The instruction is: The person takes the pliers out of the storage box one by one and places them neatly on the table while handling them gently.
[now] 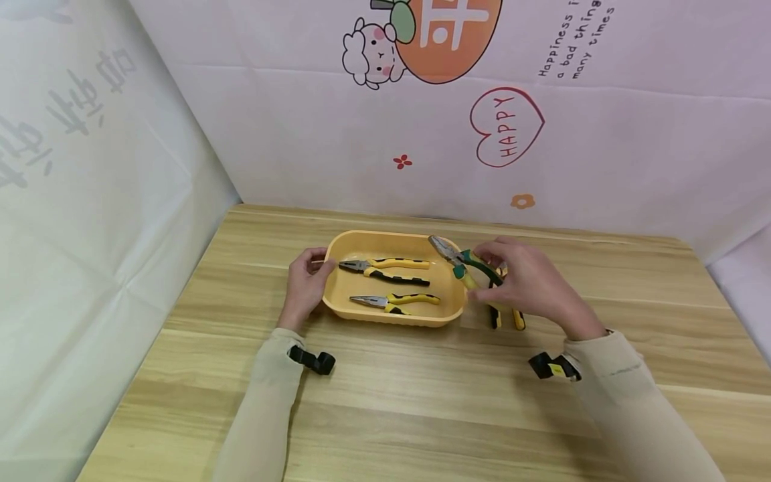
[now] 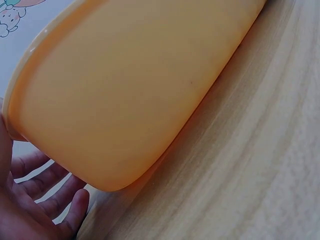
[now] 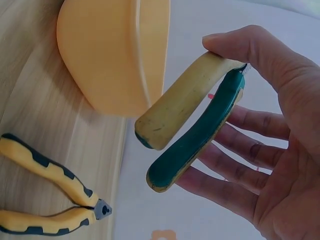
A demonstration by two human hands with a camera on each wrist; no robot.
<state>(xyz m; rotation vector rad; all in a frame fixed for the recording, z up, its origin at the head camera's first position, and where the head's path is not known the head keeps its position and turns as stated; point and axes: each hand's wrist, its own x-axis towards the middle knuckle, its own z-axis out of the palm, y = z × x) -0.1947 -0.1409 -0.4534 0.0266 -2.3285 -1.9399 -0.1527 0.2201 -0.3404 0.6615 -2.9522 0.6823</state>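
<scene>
A yellow plastic tray [image 1: 373, 320] stands on the table, with my left hand [image 1: 304, 284] gripping its left end by the rim. Inside lie combination pliers [image 1: 397, 263] with yellow-and-black handles and, nearer me, long-nose pliers [image 1: 415, 298] coloured alike. My right hand [image 1: 533, 281] holds green-and-cream pliers [image 3: 200, 131] by the handles, thumb on one and fingers against the other. Their metal head is over the tray's right end in the head view. Diagonal cutters [image 3: 55, 175] with yellow-and-black handles lie on the table below my right hand, which partly covers them in the head view.
The wood-grain table [image 1: 409, 402] runs back to a white printed sheet [image 1: 325, 140]. Another white sheet [image 1: 108, 221] hangs along the left side. A black wrist camera [image 1: 313, 360] sits on the left sleeve, and another [image 1: 551, 367] on the right.
</scene>
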